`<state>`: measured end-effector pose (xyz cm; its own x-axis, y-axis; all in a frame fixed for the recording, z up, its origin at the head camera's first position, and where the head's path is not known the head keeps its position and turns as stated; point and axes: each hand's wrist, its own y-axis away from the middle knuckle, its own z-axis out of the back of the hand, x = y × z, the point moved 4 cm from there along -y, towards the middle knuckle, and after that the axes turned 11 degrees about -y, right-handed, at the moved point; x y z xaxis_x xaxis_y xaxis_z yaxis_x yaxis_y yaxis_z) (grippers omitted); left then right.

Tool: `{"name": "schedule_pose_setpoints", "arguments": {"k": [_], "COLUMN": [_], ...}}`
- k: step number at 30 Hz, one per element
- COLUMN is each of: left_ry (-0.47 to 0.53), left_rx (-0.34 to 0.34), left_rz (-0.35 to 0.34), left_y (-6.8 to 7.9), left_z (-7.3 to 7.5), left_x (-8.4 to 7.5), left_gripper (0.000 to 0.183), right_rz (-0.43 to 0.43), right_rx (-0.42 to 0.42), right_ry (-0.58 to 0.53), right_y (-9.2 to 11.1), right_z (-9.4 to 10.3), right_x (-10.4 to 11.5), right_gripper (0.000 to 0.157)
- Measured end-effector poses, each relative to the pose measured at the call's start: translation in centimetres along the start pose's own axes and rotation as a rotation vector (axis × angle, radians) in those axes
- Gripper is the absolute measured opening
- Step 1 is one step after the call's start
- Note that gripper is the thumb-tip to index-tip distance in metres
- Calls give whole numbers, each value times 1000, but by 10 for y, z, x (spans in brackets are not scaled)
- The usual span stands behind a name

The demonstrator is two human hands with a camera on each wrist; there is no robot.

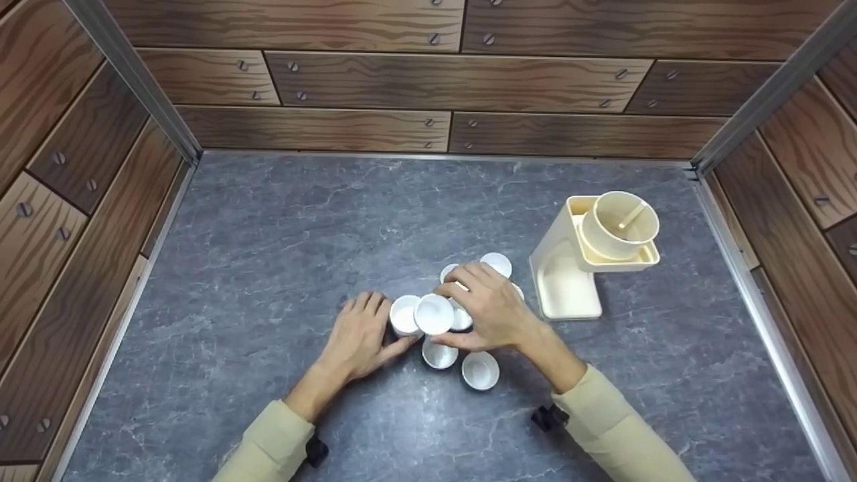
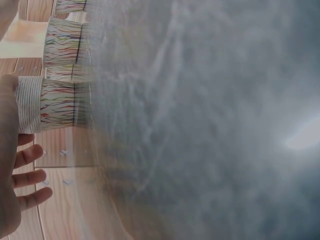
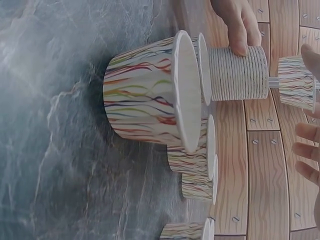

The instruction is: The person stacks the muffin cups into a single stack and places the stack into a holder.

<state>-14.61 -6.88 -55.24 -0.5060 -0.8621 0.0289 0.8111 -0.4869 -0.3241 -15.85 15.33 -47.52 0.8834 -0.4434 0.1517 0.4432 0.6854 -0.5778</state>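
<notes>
Near the middle of the table, my left hand [image 1: 358, 338] holds a stack of white paper cups [image 1: 405, 314], thumb on the near side and index finger on the left. The other left fingers [image 2: 32, 177] are spread and fairly straight. In the right wrist view the stack [image 3: 239, 74] shows many close-packed rims. My right hand [image 1: 492, 311] grips a single paper cup [image 1: 434, 314] between thumb and fingers, beside the stack's top and apart from it in the right wrist view. Several upright cups with coloured wavy lines, one in front [image 3: 145, 95], stand under and around this hand.
A cream-coloured stand [image 1: 569, 294] is right of the cups. It bears a round cream container [image 1: 619, 227] with a stick inside. Loose cups near it include one at the front [image 1: 480, 371] and one behind [image 1: 497, 264]. Wood-patterned walls [image 1: 375, 80] border the table.
</notes>
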Motion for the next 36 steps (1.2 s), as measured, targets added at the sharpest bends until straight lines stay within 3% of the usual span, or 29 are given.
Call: {"name": "schedule_pose_setpoints", "arguments": {"k": [25,36], "left_ry": [8,-1], "left_rx": [3,1], "left_rz": [-9,-10], "left_y": [3,2], "left_z": [0,2], "left_x": [0,-1], "left_gripper": [70,69], "right_rz": [-51,-66], "right_rx": [35,95], "right_ry": [27,59], "right_y": [-14,-19], "right_z": [-17,-21], "right_x": [0,2], "right_gripper": [67,67]}}
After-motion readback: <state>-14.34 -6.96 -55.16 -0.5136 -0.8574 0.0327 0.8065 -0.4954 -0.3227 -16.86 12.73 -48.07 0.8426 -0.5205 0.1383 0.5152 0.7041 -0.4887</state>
